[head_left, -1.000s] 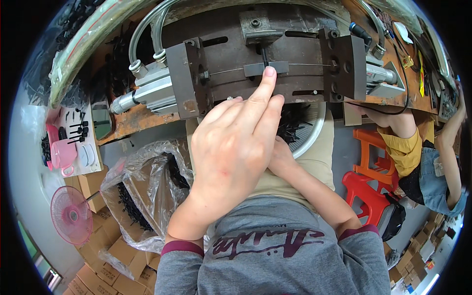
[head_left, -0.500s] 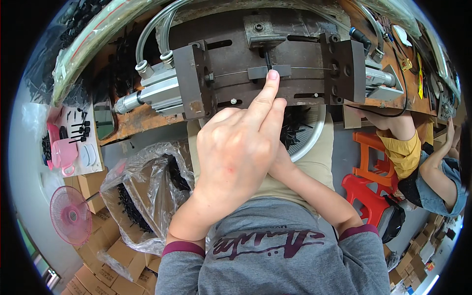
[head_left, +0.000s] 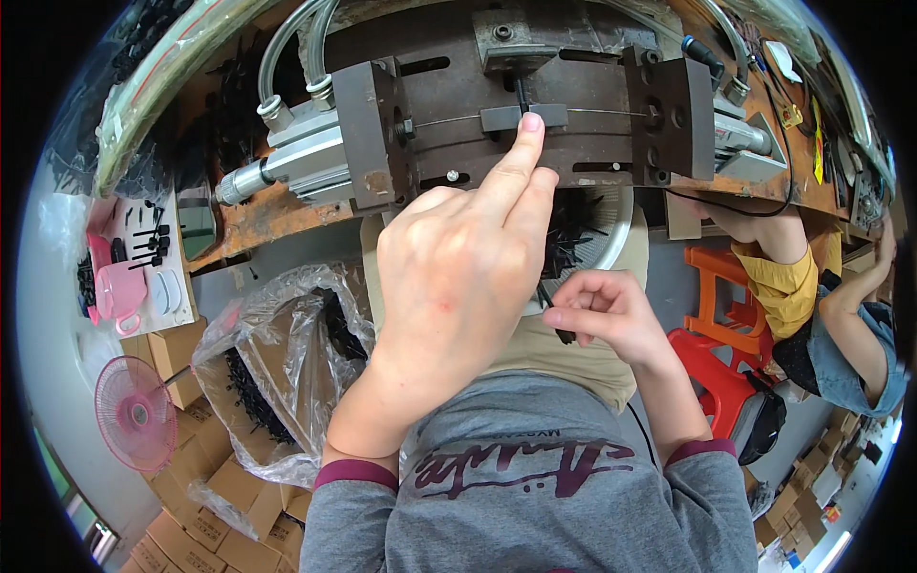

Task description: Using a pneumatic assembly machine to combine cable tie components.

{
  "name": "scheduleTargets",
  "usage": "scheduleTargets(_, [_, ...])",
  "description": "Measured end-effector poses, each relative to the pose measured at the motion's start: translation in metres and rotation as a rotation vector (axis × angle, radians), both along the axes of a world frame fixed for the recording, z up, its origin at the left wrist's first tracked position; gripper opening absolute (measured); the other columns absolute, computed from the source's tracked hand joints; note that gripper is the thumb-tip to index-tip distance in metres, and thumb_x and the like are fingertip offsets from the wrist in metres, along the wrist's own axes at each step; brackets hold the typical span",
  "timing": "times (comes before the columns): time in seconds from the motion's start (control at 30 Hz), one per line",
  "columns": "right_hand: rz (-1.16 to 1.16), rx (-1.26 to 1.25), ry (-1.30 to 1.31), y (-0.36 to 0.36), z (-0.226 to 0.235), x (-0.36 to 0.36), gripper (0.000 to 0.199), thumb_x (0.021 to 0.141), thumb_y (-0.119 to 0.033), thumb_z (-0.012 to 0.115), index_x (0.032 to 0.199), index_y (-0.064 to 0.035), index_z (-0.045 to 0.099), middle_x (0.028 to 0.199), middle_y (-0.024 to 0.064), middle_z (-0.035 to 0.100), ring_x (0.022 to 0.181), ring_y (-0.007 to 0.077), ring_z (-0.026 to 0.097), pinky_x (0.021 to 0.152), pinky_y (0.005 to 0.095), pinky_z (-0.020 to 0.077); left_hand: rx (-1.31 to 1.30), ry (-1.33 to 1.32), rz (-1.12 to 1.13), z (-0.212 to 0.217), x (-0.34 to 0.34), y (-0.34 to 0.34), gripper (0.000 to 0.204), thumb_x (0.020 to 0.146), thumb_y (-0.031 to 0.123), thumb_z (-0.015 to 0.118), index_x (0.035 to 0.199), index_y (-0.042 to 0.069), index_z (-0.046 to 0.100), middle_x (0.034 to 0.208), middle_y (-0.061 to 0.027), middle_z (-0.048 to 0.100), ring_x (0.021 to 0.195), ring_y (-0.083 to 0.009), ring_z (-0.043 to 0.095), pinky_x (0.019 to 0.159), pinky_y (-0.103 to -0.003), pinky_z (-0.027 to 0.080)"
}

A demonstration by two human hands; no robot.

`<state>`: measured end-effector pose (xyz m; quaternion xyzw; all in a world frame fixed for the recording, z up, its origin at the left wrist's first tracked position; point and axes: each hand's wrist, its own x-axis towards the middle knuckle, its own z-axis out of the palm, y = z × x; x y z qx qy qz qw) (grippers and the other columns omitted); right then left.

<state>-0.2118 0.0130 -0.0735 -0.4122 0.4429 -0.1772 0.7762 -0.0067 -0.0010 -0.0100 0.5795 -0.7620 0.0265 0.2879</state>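
Head view: left hand [head_left: 458, 277] presses its extended fingertip onto the small black part [head_left: 522, 116] in the far metal fixture [head_left: 525, 124]. Right hand [head_left: 607, 310], nearer, has its fingers pinched on a thin black piece [head_left: 557, 320].

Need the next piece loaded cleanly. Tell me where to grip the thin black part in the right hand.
Grip the black part near its upper end, pinched between thumb and forefinger of the right hand, coming from the right. It is a slim strip hanging down, so probably a side pinch leaves its lower end free.
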Motion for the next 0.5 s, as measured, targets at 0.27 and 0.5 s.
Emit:
scheduleTargets(0.27, [-0.073, 0.074, -0.148, 0.005, 0.023, -0.004, 0.010, 0.085, -0.007, 0.075, 0.090, -0.0020, 0.068, 0.076, 0.0004, 0.068, 0.063, 0.0016, 0.059, 0.050, 0.0168, 0.0435, 0.012, 0.018, -0.001, 0.003, -0.001, 0.000, 0.020, 0.074, 0.011, 0.077, 0.092, 0.007, 0.072, 0.119, -0.0007, 0.070, 0.056, -0.0186, 0.060, 0.054, -0.026, 0.048])
scheduleTargets(0.5, [-0.197, -0.070, -0.258, 0.013, 0.025, -0.004, 0.009, 0.087, -0.002, 0.072, 0.094, 0.0004, 0.068, 0.082, 0.0046, 0.070, 0.069, 0.0082, 0.065, 0.062, 0.0215, 0.0515, 0.005, 0.028, 0.002, 0.002, -0.001, 0.000, 0.019, 0.074, 0.012, 0.077, 0.092, 0.008, 0.072, 0.119, 0.0001, 0.070, 0.056, -0.0189, 0.060, 0.053, -0.027, 0.048])
